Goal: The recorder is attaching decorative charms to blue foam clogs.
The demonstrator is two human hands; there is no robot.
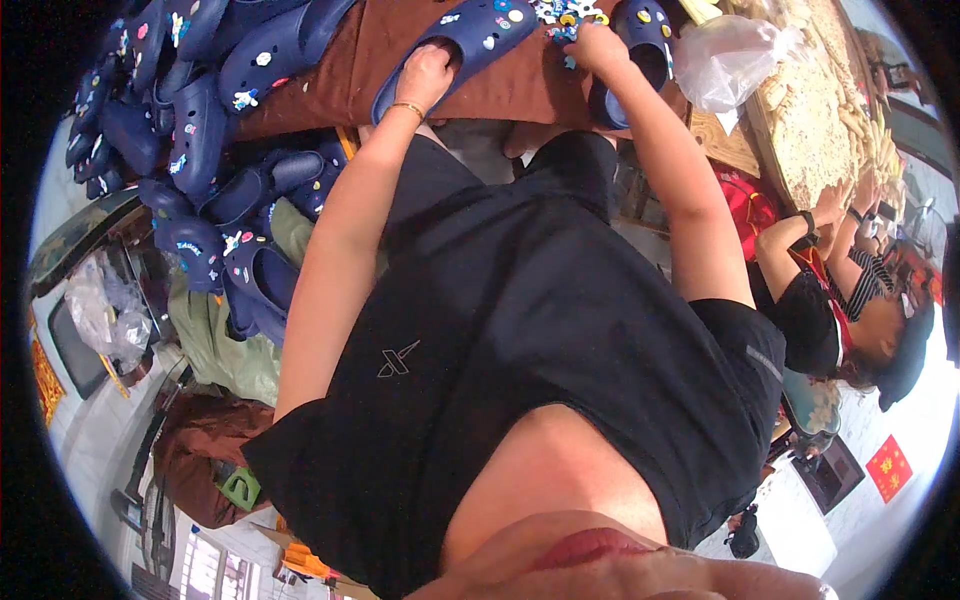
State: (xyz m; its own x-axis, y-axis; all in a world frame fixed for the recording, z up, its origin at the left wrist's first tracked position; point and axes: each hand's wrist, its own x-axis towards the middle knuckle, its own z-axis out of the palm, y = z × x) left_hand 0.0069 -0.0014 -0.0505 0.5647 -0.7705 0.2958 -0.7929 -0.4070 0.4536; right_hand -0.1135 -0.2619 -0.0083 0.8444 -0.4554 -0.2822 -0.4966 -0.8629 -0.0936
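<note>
A navy clog (485,42) dotted with small shoe charms lies on the brown cloth. My left hand (427,74) reaches into its opening, fingers bent and partly hidden inside, gripping the shoe. To its right is a loose pile of small colourful shoe charms (568,14). At the near edge of that pile is my right hand (601,48), its fingers curled and pressed together. Whatever its fingertips hold is too small to make out. A second navy clog (648,38) with charms lies just beyond my right hand, partly covered by my forearm.
Many decorated navy clogs (200,120) are heaped at the left, spilling below the brown cloth (330,85). A clear plastic bag (730,62) sits right of the second clog. Farther right stands a pale carved wooden table (815,110), with other people (830,290) beside it.
</note>
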